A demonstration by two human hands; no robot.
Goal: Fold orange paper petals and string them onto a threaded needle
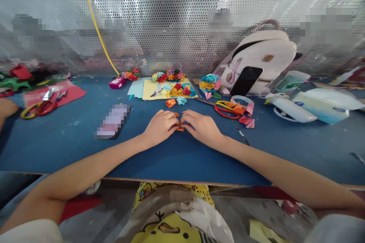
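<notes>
Both my hands meet at the middle of the blue table, fingertips pinched together on a small piece of orange paper (180, 129). My left hand (160, 127) grips it from the left, and my right hand (201, 127) from the right. The fingers cover most of the paper, so its shape is hidden. Just beyond my fingers lie a folded orange paper piece (170, 103) and a pale blue one (181, 100). Behind them, several colourful paper pieces (177, 89) rest on yellow paper sheets (148, 93).
Scissors with red and yellow handles (228, 111) lie right of my hands, near a white backpack (264, 55) with a black phone (246, 80) leaning on it. A lit phone (113, 120) lies left. More scissors (45, 107) and another person's hand (8, 107) are far left. Tissues (322, 106) stand right.
</notes>
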